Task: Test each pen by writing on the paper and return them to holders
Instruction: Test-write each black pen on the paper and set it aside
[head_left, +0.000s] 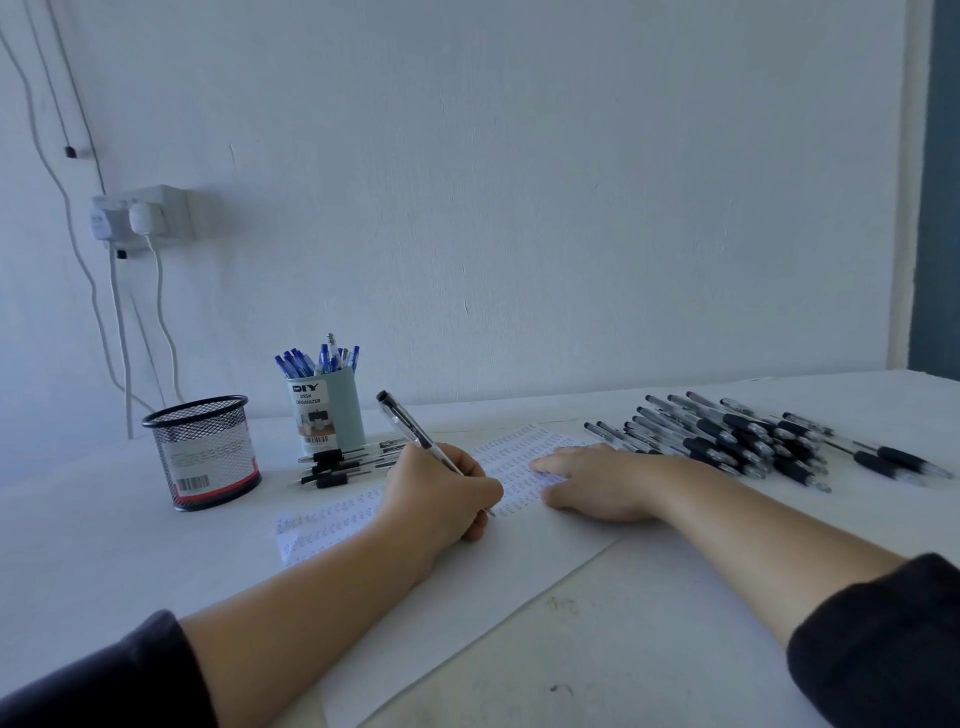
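Observation:
My left hand (441, 493) grips a clear black-capped pen (410, 423), its tip touching the white paper (467, 587) that is covered in rows of small scribbles. My right hand (597, 480) lies flat on the paper, fingers spread, pressing it down. A pale green holder (327, 415) labelled desk organizer stands behind, full of blue pens. A black mesh holder (205, 452) stands left of it; I cannot see inside it. A big heap of black pens (737, 439) lies at the right. A few black pens (343, 467) lie in front of the green holder.
The white table (649, 649) meets a white wall at the back. A wall socket (148, 215) with plugs and hanging cables sits at the upper left. Dark sleeves cover both forearms near the bottom corners.

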